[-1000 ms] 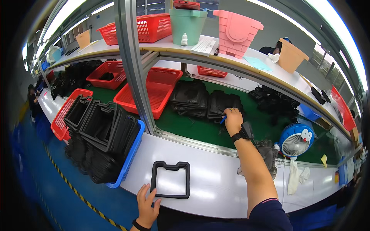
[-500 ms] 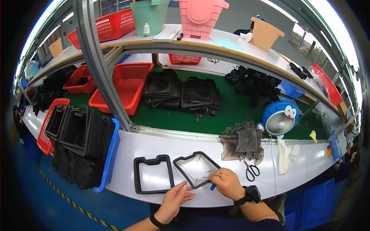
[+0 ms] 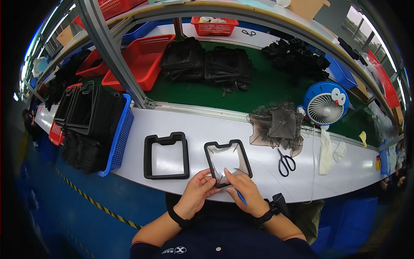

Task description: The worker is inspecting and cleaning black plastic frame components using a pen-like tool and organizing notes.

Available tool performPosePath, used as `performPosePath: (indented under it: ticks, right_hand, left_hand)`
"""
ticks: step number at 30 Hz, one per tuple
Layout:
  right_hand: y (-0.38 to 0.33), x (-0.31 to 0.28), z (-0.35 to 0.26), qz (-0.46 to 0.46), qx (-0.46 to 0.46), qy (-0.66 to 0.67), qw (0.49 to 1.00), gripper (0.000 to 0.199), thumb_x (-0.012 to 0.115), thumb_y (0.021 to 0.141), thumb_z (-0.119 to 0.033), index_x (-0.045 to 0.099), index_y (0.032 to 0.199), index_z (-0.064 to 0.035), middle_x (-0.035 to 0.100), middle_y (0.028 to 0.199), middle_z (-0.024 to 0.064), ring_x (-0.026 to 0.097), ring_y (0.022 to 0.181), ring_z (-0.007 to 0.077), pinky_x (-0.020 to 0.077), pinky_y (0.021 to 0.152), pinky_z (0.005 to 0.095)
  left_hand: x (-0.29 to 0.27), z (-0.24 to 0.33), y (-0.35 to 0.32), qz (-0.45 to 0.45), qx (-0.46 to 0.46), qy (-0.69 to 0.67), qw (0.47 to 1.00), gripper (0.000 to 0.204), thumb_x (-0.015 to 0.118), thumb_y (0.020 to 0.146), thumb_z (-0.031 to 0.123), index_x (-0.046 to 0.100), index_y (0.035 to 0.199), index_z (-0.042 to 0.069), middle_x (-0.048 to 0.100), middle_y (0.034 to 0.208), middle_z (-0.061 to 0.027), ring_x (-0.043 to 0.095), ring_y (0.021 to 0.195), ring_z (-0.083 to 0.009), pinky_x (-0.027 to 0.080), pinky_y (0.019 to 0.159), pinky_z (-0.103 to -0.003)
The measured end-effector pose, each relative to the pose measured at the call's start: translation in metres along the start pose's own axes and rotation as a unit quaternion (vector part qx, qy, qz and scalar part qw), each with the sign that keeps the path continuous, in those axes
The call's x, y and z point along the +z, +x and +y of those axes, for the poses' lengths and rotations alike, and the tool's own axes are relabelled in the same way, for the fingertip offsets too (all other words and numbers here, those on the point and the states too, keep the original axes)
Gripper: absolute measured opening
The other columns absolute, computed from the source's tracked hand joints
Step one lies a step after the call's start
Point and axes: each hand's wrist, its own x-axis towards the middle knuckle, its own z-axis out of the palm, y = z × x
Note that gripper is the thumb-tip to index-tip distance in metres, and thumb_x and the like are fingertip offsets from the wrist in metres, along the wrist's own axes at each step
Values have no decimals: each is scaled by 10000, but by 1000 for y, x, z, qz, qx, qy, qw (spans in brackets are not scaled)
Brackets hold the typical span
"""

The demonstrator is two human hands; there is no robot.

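My left hand pinching one mesh-lined black frame, my right hand grasping one blue tool, one pair of scissors right, one fan far right

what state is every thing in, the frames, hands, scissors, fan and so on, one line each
mesh-lined frame: gripped at its near edge
left hand: holding that frame
right hand: holding a blue tool
plain black frame: flat on the table
scissors: lying down, handles spread
mesh pile: crumpled
blue basket: loaded
fan: running or not, cannot tell
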Motion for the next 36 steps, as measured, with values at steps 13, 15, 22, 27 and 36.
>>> performPosePath:
  ticks: [13, 15, 22, 27, 36]
  right_hand:
    - [-11, 12, -11, 73, 60, 111, 989, 389, 755, 848, -17, 640, 1219, -29, 590, 908, 95, 581, 770, 229, 484, 693, 305]
    - [-12, 18, -10, 103, 53, 114, 987, 303, 765, 832, 8, 668, 1117, -20, 614, 919, 97, 607, 771, 232, 498, 689, 300]
    - [-13, 30, -5, 151, 40, 123, 980, 220, 794, 784, 39, 657, 937, -38, 660, 968, 106, 659, 864, 246, 530, 755, 306]
    - [-15, 31, -1, 135, 43, 86, 986, 237, 820, 761, 20, 674, 938, -42, 659, 977, 98, 655, 887, 232, 525, 749, 308]
    - [-9, 15, 10, 85, -113, -102, 985, 195, 716, 792, -21, 656, 977, -28, 686, 1122, 156, 660, 961, 299, 534, 815, 389]
  left_hand:
    - [-6, -5, 1, -37, 19, 1, 999, 452, 604, 984, 52, 465, 1415, 49, 652, 1173, -102, 651, 1084, -183, 559, 922, -322]
    - [-7, -6, 2, -42, 23, -2, 999, 467, 607, 977, 34, 464, 1421, 47, 650, 1172, -108, 650, 1086, -181, 560, 924, -323]
    - [-4, -5, 1, -32, 15, 0, 999, 471, 608, 976, 34, 466, 1425, 60, 647, 1171, -94, 652, 1055, -171, 557, 908, -317]
    - [-3, -6, 0, -25, 17, -4, 1000, 468, 613, 975, 38, 472, 1420, 65, 648, 1166, -81, 642, 1067, -160, 535, 902, -307]
    - [5, -6, -1, -12, 51, 29, 998, 451, 592, 969, 10, 474, 1403, 27, 651, 1138, -87, 651, 999, -152, 553, 892, -319]
